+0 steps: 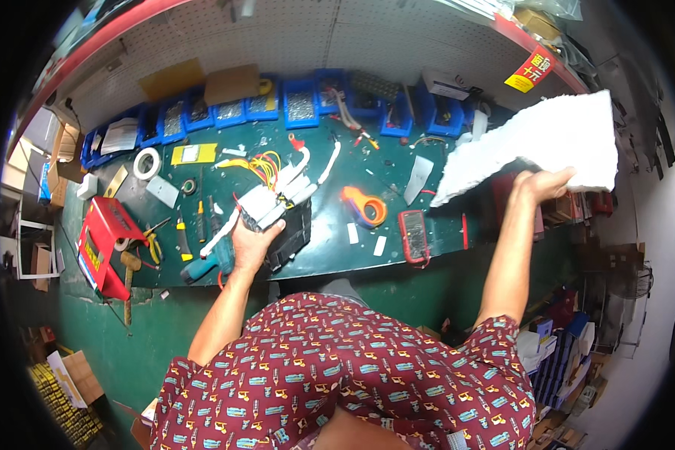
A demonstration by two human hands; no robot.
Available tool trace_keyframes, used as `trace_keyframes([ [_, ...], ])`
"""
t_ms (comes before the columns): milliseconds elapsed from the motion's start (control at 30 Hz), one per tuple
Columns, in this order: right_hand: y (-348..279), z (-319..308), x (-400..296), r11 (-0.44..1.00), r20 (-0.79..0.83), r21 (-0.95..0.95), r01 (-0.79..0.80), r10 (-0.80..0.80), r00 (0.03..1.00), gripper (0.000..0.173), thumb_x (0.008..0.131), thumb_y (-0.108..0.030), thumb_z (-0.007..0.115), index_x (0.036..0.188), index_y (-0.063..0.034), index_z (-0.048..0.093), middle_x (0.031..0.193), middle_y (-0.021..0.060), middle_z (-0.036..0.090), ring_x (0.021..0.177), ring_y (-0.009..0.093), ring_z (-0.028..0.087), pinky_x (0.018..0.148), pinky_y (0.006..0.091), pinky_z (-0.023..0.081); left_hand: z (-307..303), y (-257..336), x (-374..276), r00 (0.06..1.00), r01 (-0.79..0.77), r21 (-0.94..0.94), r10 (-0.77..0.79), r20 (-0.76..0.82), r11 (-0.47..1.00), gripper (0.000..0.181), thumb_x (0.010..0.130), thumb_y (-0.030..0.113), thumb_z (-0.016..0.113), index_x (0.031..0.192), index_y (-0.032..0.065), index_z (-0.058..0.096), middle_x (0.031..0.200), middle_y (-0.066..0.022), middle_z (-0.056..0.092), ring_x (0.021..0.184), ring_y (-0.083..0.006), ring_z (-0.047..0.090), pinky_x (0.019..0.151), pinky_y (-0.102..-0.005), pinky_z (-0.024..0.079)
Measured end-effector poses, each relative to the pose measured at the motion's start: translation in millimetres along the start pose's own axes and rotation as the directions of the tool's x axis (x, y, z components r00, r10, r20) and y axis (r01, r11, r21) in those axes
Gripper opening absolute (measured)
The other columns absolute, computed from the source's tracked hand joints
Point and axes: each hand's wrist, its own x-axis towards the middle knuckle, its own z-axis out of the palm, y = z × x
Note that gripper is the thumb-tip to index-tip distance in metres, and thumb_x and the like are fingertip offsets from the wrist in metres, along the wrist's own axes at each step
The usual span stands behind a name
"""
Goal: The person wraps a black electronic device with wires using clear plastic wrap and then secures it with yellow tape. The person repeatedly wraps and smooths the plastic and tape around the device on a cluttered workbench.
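My left hand (253,243) grips a black box-shaped assembly (292,236), perhaps a battery pack, by its left side near the bench's front edge. White-sleeved cables and a bundle of yellow and red wires (264,167) come out of its top; one cable ends in a red-sleeved ring terminal (296,142). To the right, my right hand (543,184) holds a large torn piece of white foam (551,135) by its lower edge, raised over the bench's right end. Beside my left hand lies a teal power tool (208,265), partly hidden by the hand and a cable.
Blue parts bins (301,107) line the back of the green workbench (337,256). A red multimeter (413,236) and an orange tape dispenser (365,207) lie mid-bench. At left are a red metal cover (112,230), a mallet (129,270), pliers (155,247) and a utility knife (183,239).
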Motion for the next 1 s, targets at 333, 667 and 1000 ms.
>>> trace_keyframes([
  [333,-110,73,-60,0.982,0.136,0.177,-0.063,0.039,0.99,0.066,0.096,-0.042,0.054,0.14,0.0065,0.044,0.14,0.0171,0.052,0.123,0.031,0.054,0.106,0.0485,0.046,-118,48,-15,0.989,-0.12,-0.136,0.106,-0.1,0.983,0.067,0.076,-0.002,0.083,0.134,-0.0027,0.049,0.122,-0.0105,0.064,0.109,-0.0186,0.066,0.099,-0.033,0.052],
  [667,-97,56,-253,0.705,0.514,0.155,-0.692,0.541,0.666,0.041,0.102,-0.032,0.051,0.131,-0.0029,0.051,0.128,0.0107,0.055,0.12,0.023,0.054,0.103,0.0436,0.047,-206,61,-51,0.976,-0.079,-0.136,0.049,-0.21,0.988,0.068,0.078,0.009,0.083,0.137,-0.0004,0.051,0.122,-0.0066,0.064,0.11,-0.0164,0.063,0.099,-0.031,0.049],
  [1000,56,-154,-381,0.426,0.361,-0.261,-0.867,0.875,0.321,0.055,0.104,-0.033,0.052,0.146,-0.0008,0.04,0.142,0.0159,0.052,0.124,0.029,0.058,0.099,0.0514,0.051,-247,84,-73,0.963,-0.061,-0.148,0.019,-0.268,0.987,0.071,0.08,0.017,0.082,0.141,-0.0015,0.049,0.127,-0.0089,0.063,0.118,-0.0191,0.059,0.105,-0.033,0.044],
])
